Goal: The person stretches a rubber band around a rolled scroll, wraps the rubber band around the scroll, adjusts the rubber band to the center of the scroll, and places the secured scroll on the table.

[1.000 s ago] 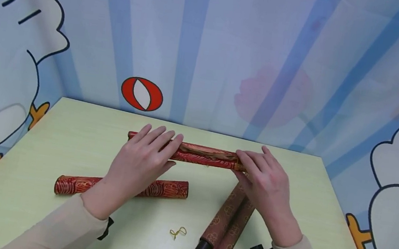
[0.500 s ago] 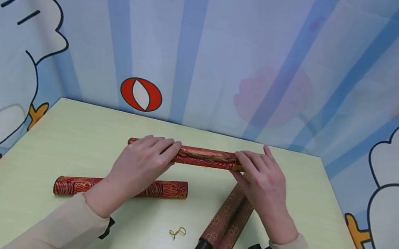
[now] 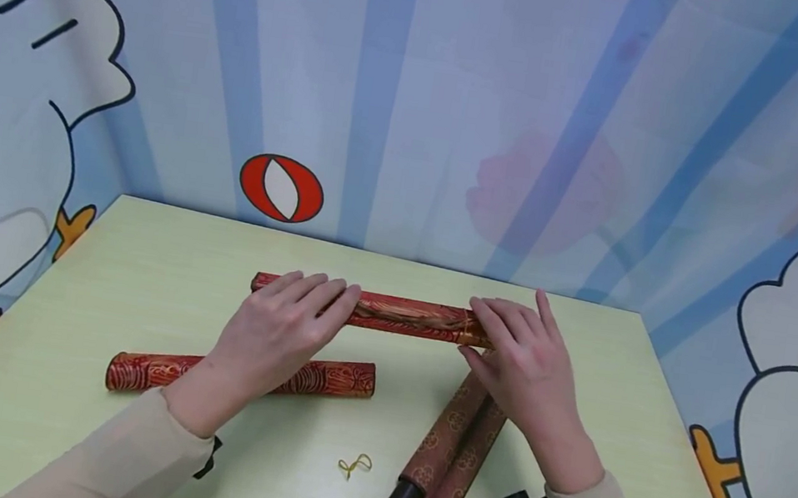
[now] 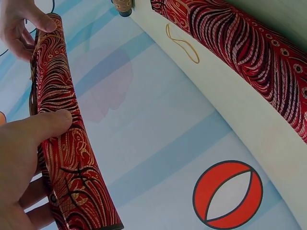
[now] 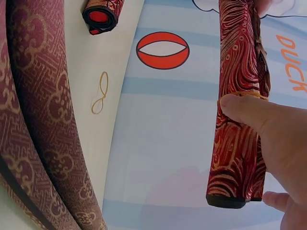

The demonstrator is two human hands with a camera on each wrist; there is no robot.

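Note:
Both hands hold a rolled-up red patterned cloth [image 3: 409, 316] level above the table. My left hand [image 3: 284, 318] curls its fingers over the left part, and in the left wrist view its thumb lies along the roll. Near the other end my right hand [image 3: 524, 362] grips it between thumb and fingers. A yellow rubber band [image 5: 252, 94] goes around the roll by the right thumb. A brown cord [image 3: 413, 315] runs along the roll's far side from the wrist cameras. The left fingertips are hidden in the head view.
A second red patterned roll [image 3: 336, 379] lies on the pale table [image 3: 177, 270], partly behind the left forearm. Two brown scrolls [image 3: 444, 448] with black end caps lie side by side below the right hand. A loose yellow rubber band [image 3: 354, 466] lies between them.
The left fingers, straighter a second ago, have curled down over the roll. The roll has turned and shifted slightly in the hands. Things on the table have not moved.

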